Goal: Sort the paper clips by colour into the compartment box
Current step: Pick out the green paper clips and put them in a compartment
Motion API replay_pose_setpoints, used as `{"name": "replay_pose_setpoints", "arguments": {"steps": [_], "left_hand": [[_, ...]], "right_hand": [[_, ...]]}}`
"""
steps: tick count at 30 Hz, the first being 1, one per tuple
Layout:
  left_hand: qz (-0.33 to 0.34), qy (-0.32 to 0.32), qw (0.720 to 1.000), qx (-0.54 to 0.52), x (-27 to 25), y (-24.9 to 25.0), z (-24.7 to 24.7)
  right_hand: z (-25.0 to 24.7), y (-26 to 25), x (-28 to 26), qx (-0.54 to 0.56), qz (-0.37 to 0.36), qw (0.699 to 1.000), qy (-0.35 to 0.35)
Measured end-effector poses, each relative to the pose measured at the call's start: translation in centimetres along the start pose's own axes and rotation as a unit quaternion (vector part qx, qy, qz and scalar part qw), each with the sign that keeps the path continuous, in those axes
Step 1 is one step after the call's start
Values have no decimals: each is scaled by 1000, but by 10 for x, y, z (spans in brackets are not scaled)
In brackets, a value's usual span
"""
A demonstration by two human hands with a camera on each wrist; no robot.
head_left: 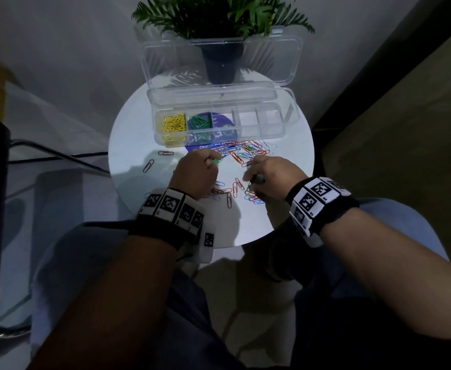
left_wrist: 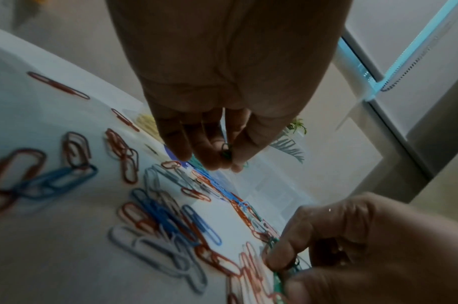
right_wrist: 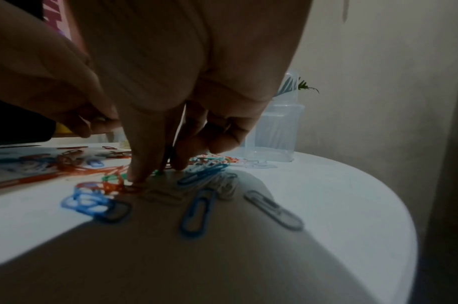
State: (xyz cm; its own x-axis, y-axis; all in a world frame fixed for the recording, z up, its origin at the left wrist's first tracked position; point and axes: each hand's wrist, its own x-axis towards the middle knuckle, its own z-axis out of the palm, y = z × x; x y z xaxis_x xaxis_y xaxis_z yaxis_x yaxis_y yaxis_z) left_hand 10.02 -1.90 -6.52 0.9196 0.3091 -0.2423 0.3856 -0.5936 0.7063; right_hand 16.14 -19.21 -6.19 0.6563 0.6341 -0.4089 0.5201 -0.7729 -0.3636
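A clear compartment box (head_left: 261,132) stands open at the back of the round white table (head_left: 128,145), with yellow clips (head_left: 174,124) in its leftmost cell and green clips (head_left: 199,121) in the one beside it. Loose red, blue, white and green clips (head_left: 243,152) lie scattered in front of it. My left hand (head_left: 213,162) hovers over them and pinches green clips (left_wrist: 225,152) between thumb and fingertips. My right hand (head_left: 251,180) is lower, fingertips down on the table, pinching a green clip (left_wrist: 277,275) among red ones.
A potted plant (head_left: 220,65) stands behind the box's raised lid (head_left: 160,62). Two stray clips (head_left: 148,165) lie at the table's left. A purple round sticker (head_left: 224,122) shows under the box. My knees sit below the table's near edge.
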Motion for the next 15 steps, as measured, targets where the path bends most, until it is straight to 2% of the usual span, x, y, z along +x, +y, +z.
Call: {"name": "replay_pose_setpoints", "arguments": {"steps": [2,4,5,7,10,13,15], "left_hand": [[-10,2,1000,-9,0,2,-6],[-52,-10,992,-112,4,3,-13],[-99,-23,971,-216,4,6,-16],[-194,-25,896,-399,5,8,-22],[-240,-26,805,-542,0,9,-31],[-259,-43,750,-606,-2,6,-35],[-269,-57,737,-618,-2,4,-35]], "right_hand": [[1,0,3,10,5,1000,16],[2,-1,5,6,4,1000,23],[3,-1,5,4,1,1000,24],[3,-1,5,6,-7,1000,22],[3,-2,4,-18,-17,1000,15],[2,-5,4,-47,-21,999,8],[1,-7,5,-52,-22,998,7]]}}
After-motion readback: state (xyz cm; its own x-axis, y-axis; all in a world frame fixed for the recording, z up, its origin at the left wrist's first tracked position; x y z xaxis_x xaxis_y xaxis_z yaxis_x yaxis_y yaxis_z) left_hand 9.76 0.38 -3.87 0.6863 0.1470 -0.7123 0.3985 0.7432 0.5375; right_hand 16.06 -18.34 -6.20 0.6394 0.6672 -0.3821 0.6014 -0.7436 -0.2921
